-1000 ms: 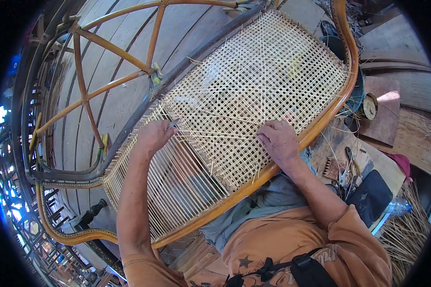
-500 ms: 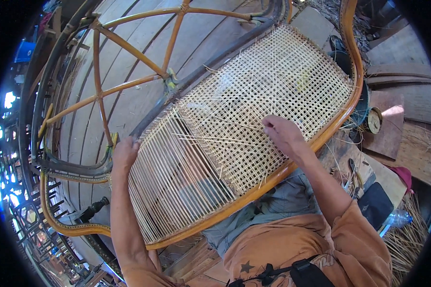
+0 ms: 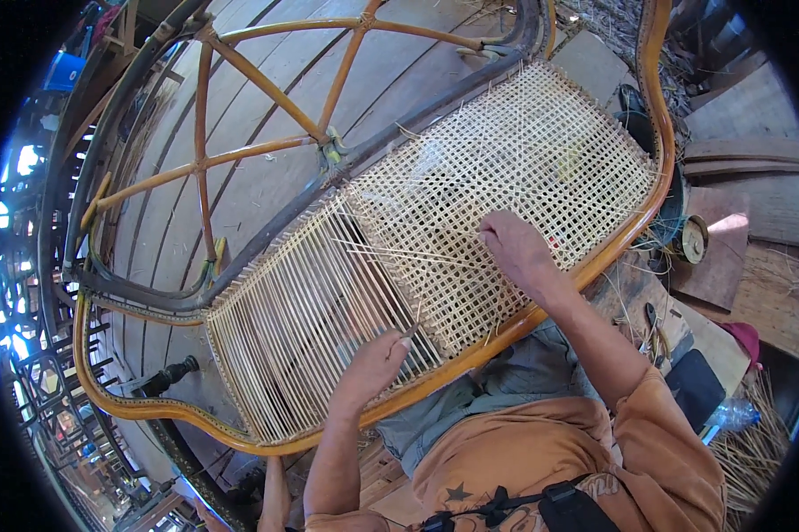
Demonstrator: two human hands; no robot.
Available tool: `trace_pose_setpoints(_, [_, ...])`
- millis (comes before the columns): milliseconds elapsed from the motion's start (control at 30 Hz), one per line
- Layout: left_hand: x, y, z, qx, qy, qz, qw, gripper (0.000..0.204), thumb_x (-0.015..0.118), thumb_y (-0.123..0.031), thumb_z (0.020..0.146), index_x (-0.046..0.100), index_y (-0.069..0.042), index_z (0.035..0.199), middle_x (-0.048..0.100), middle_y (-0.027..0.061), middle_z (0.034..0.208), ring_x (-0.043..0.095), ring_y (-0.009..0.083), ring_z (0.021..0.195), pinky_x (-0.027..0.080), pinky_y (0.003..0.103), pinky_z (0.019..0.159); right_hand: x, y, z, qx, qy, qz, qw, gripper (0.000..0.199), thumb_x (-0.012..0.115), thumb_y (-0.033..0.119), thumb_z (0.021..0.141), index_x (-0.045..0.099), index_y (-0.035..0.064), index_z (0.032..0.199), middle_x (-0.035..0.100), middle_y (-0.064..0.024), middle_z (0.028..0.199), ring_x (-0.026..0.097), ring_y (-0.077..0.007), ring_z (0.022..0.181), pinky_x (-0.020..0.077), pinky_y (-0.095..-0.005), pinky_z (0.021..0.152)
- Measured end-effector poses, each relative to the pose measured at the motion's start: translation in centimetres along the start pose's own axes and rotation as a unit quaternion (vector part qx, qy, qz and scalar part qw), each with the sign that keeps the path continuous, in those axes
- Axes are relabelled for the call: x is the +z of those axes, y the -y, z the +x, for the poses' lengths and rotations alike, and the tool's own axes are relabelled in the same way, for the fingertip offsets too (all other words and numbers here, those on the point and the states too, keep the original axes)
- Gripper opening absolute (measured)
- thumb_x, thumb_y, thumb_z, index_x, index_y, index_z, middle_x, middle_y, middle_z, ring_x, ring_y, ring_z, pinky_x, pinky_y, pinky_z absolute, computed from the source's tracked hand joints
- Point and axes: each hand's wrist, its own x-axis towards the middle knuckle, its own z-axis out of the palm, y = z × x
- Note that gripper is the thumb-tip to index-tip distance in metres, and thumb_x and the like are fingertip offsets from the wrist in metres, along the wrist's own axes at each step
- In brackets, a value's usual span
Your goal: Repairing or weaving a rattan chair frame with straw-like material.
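A curved rattan chair frame [image 3: 497,344] lies across my lap, tilted. Its right part carries an open lattice of woven cane [image 3: 470,177]; the left part has only parallel cane strands [image 3: 280,332] with gaps between them. Several loose cane strands [image 3: 408,255] stretch over the boundary toward my right hand [image 3: 517,253]. That hand is closed above the weave, its fingertips curled under and hidden. My left hand [image 3: 370,368] is pinched over the parallel strands, close to the near rail. Something thin and dark shows at its fingertips, too small to name.
Bare rattan crosspieces [image 3: 271,84] of the frame extend at the far left. On the right are a round tin [image 3: 690,239], pliers-like tools [image 3: 655,328], a black flat item [image 3: 694,386], a plastic bottle [image 3: 735,413] and cane offcuts [image 3: 759,452]. A bare limb [image 3: 275,496] shows below the frame.
My left hand has moved from the frame's far left edge, rightward and nearer to me, over the strands. My right hand stays closed above the weave, shifted slightly left.
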Motion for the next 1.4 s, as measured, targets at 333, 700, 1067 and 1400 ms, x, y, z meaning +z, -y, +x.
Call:
trace_pose_setpoints(333, [4.8,14.1,-16.3,-0.239,-0.511,-0.222,0.795,0.031,0.056,-0.031,0.088,0.052,-0.002,0.08,0.05,0.0044,0.065,0.046,0.0135,0.052,0.041,0.031,0.049,-2.1,-6.3,-5.9,-0.022,-0.162,-0.021,0.986,0.013,0.057,0.01,0.083,0.06,0.0009,0.091,0.06,-0.0157,0.089,0.057,-0.033,0.086,0.0451,-0.0397,0.077])
trace_pose_setpoints(700, [9.6,18.7,-15.4,-0.159,-0.519,-0.668,0.51,0.049,0.057,-0.052,0.084,0.048,-0.009,0.102,0.052,0.0039,0.077,0.041,0.0115,0.047,0.039,0.029,0.044,-1.7,-9.0,-7.0,-0.088,-0.236,-0.087,0.964,0.01,0.058,0.006,0.081,0.059,0.0039,0.091,0.059,-0.012,0.084,0.054,-0.0295,0.08,0.0432,-0.0392,0.074])
trace_pose_setpoints(1067, [14.0,12.6,-14.8,-0.187,-0.503,-0.683,0.496,0.033,0.06,-0.043,0.085,0.048,-0.014,0.094,0.039,-0.0008,0.058,0.036,0.0102,0.041,0.036,0.027,0.04,-6.0,-11.0,-5.2,-0.05,-0.314,-0.153,0.936,0.014,0.06,0.015,0.078,0.059,0.0083,0.091,0.059,-0.0096,0.087,0.053,-0.0281,0.088,0.038,-0.0421,0.085])
trace_pose_setpoints(1400, [16.4,10.2,-18.6,-0.133,-0.415,-0.729,0.528,0.025,0.061,-0.038,0.084,0.051,-0.016,0.092,0.048,-0.0036,0.061,0.038,0.0066,0.042,0.034,0.023,0.039,-7.7,-10.6,-4.4,-0.088,-0.379,-0.073,0.918,0.012,0.059,0.017,0.082,0.059,0.0067,0.088,0.059,-0.009,0.083,0.056,-0.0271,0.081,0.0393,-0.0383,0.081])
